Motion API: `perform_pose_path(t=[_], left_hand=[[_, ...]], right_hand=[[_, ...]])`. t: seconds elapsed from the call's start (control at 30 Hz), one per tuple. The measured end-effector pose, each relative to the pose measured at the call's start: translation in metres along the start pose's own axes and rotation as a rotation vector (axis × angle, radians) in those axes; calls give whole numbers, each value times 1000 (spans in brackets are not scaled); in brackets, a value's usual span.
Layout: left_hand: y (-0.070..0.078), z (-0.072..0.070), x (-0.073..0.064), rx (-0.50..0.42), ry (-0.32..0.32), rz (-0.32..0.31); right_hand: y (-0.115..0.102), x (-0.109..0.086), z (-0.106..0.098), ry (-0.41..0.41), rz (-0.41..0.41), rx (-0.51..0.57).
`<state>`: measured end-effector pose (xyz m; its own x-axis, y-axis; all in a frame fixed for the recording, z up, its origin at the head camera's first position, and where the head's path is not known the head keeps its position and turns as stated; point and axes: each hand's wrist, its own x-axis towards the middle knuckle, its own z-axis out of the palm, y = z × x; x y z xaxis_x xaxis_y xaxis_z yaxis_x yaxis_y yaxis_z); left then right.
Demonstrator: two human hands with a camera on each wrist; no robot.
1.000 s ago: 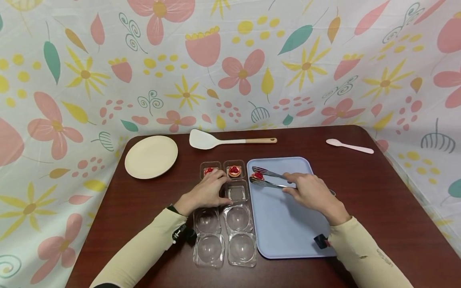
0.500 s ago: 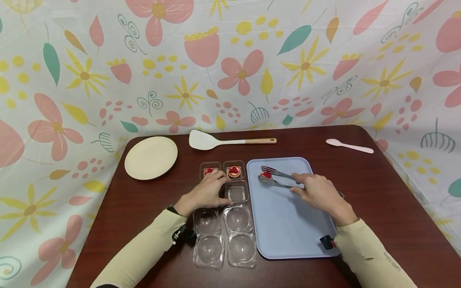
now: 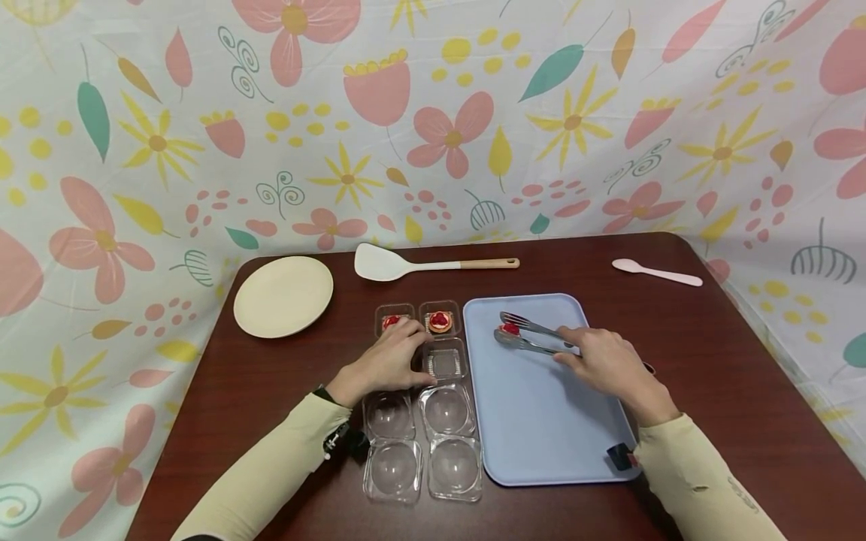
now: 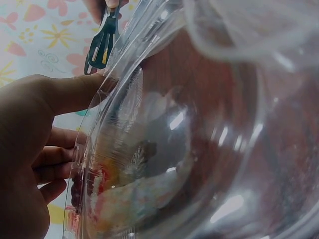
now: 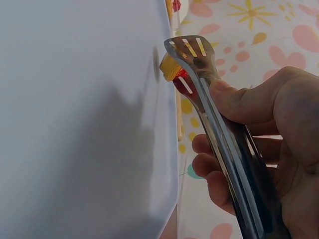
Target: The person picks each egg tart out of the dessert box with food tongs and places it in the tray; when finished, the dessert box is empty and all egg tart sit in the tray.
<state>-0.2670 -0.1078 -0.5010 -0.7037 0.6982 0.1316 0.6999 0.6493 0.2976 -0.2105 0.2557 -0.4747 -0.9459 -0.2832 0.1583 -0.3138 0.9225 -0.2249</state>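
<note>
On the worktop (image 3: 271, 376), the right hand (image 3: 609, 363) grips steel serving tongs (image 5: 232, 149), their slotted heads brought close around a small fruit tart (image 3: 510, 329). The tongs point toward the left edge of the blue tray (image 3: 541, 421); their long axis runs crosswise, slanting slightly so that the handle end lies nearer the tray's near edge. The tart sits at the tray's far left part; whether it touches the surface is unclear. The left hand (image 3: 387, 359), thumb and fingers spread wide, touches the clear plastic containers (image 3: 445, 363) beside the tray's left edge. Two more tarts (image 3: 440, 321) occupy the compartments nearest the worktop's far edge.

A second ago the tongs' heads and their tart were right at the tray's left edge; now they are farther inward. The left hand has stayed in place.
</note>
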Motion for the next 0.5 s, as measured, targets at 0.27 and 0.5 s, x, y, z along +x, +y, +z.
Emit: perform_pose_path(t=[0.27,0.5], left_hand=[[0,0,0,-1,-7,-8],[0,-1,0,6,-10,-8]], right_hand=[[3,-3,1,-18,27,-5],[2,-4,2,-7,27,0]])
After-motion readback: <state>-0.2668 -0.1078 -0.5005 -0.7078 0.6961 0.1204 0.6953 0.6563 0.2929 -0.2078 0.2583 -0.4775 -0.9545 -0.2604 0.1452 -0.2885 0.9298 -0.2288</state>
